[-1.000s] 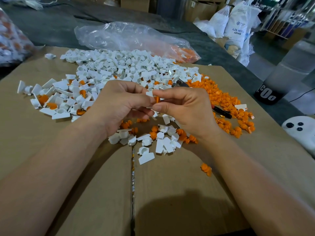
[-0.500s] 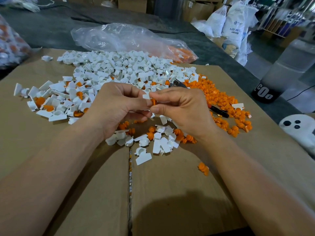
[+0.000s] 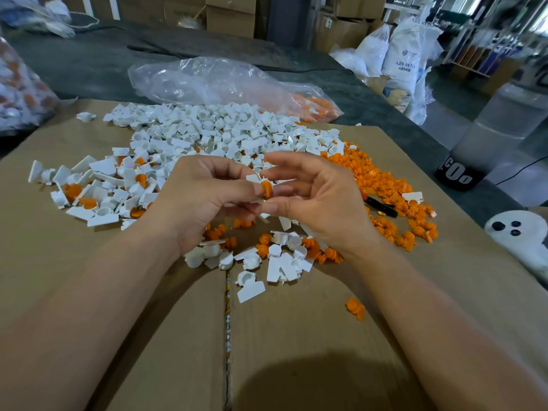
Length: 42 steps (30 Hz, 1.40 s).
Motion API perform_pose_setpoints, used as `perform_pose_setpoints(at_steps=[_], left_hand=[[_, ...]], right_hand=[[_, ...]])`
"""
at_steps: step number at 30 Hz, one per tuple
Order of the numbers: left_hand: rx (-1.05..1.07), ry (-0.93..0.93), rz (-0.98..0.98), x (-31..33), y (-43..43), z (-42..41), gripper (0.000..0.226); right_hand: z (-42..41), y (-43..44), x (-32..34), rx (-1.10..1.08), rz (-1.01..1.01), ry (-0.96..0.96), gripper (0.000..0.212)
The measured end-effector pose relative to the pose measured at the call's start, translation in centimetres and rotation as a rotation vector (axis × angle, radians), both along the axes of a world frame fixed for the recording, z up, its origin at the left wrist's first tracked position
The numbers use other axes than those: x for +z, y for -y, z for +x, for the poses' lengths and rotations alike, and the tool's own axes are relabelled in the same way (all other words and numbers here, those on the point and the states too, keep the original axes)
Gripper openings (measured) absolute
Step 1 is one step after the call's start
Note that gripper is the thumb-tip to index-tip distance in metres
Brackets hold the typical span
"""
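Note:
My left hand (image 3: 204, 200) pinches a small white plastic piece with an orange plug (image 3: 266, 187) set in it, held above the cardboard. My right hand (image 3: 320, 200) is beside it with its fingers spread and relaxed; the thumb tip touches the piece from below. A big pile of white plastic pieces (image 3: 213, 134) lies beyond the hands. A heap of orange plugs (image 3: 391, 197) spreads to the right. Finished white pieces with orange plugs (image 3: 89, 191) lie at the left. Loose white and orange parts (image 3: 275, 256) sit under my wrists.
The flattened cardboard (image 3: 148, 351) covers the table, with a seam down the middle. A clear plastic bag (image 3: 213, 81) lies behind the pile. A black tool (image 3: 382, 207) rests among the orange plugs. A frosted container (image 3: 489, 137) and a white round object (image 3: 522, 232) stand at right.
My right hand's fingers have opened and lifted off the orange plug they were pinching; the plug now sits in the white piece held by my left hand.

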<state>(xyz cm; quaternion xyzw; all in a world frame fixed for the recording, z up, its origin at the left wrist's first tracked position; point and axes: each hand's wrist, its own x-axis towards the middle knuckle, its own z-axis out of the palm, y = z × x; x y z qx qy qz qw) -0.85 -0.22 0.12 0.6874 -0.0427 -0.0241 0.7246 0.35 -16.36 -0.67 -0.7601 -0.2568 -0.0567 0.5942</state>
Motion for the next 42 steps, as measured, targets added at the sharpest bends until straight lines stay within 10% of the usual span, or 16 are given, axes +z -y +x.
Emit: perform_pose_setpoints(at_steps=[27, 33, 42], left_hand=[[-0.021, -0.142, -0.082, -0.1, 0.0, 0.4, 0.02], [0.0, -0.141, -0.133, 0.0, 0.0, 0.4, 0.026], [0.002, -0.139, -0.139, -0.3, 0.1, 0.5, 0.026]], right_hand=[[-0.1, 0.0, -0.1, -0.029, -0.09, -0.006, 0.032], [1.1, 3.9, 2.1, -0.427, -0.307, 0.033, 0.008], [2.6, 7.0, 1.6, -0.386, -1.073, -0.386, 0.102]])
